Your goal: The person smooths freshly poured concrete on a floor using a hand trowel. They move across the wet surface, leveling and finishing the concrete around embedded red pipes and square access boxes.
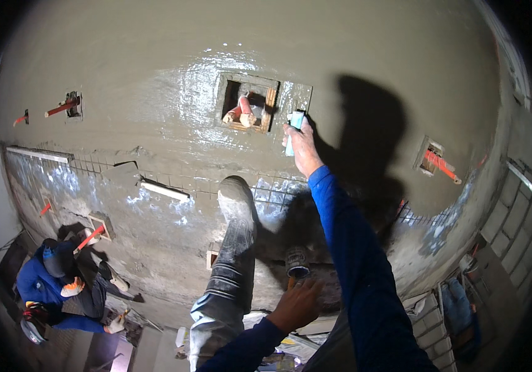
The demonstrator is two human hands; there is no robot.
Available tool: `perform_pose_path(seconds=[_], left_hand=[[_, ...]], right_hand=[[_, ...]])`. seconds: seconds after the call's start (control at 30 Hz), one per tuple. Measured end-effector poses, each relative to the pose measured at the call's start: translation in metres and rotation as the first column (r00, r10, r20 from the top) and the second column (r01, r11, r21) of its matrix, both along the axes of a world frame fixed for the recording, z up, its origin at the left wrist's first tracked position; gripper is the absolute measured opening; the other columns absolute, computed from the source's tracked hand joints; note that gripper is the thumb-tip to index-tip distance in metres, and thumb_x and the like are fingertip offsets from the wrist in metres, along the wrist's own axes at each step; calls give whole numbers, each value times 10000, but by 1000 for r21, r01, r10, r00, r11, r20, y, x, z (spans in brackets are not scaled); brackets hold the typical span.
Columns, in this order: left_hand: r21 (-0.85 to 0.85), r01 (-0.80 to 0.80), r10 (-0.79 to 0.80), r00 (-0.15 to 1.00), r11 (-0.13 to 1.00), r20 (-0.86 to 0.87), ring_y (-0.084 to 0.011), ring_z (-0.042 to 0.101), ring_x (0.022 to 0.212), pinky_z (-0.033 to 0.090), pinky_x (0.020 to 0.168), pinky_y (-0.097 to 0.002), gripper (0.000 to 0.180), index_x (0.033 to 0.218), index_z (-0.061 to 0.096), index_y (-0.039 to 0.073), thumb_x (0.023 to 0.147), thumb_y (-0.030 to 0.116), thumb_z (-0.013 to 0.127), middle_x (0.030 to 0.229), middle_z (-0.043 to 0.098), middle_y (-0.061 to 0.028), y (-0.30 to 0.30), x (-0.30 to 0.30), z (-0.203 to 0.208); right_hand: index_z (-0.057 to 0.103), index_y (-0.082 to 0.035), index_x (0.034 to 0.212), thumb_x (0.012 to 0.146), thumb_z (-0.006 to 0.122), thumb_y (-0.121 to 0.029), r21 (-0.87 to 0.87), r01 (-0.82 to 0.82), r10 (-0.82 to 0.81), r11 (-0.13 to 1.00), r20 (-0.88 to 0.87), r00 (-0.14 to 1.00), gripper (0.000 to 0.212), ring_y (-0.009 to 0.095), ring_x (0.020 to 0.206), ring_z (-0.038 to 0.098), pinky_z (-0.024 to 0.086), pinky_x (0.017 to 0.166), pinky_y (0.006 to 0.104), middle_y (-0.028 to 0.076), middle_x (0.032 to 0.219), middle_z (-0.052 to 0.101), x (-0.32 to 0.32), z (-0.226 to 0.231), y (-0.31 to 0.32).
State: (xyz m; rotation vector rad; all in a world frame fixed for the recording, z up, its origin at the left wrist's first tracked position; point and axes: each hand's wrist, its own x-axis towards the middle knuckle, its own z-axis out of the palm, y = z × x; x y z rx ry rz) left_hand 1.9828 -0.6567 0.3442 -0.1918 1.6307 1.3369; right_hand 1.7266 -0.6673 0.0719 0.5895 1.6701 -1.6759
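My right hand [302,147] is raised against the wet grey plaster wall [154,56] and grips the pale blue handle of a flat trowel [295,102]. The blade lies on the plaster just right of a square recess [247,102] framed in wood, where red pipe ends stick out. My left hand [297,304] hangs low with fingers apart and nothing in it, just under a small round can [297,263]. My left leg is lifted, its mortar-caked boot [236,201] pressed on the wall.
A person in blue with orange gloves [61,285] crouches at the wall's foot, lower left. More recesses with red pipes [439,162] dot the wall. A white strip [164,190] and wire mesh [272,193] cross mid-height. Block masonry [514,217] stands at right.
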Motion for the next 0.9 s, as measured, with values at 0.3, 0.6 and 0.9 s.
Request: perform_pose_path(seconds=[0.3,0.6,0.9], left_hand=[[74,-147,151,988,986,-45,-469,609,1152,514,972,-536,493,1419,490,53,948,126,620,1298,598,-269,-6,-25,-5],[8,-110,110,994,994,-5,-458,614,1137,508,967,-528,416,1348,530,38,956,133,634,1255,612,-251,-8,-34,-9],[-69,-110,100,986,991,-131,-463,636,1081,523,932,-524,523,1408,494,28,917,135,640,1223,607,-260,15,-30,-11]], right_hand=[[535,-97,1303,971,678,-105,-46,106,-105,993,39,994,361,94,710,547,509,604,283,5,1057,597,11,-25,-25],[366,57,1486,964,717,-288,276,-157,187,948,-88,978,718,317,1035,615,507,861,397,241,1240,598,22,-64,-24],[407,-51,1501,988,682,-192,183,-47,71,982,-127,989,598,164,864,630,544,705,338,94,1105,643,30,-88,82]])
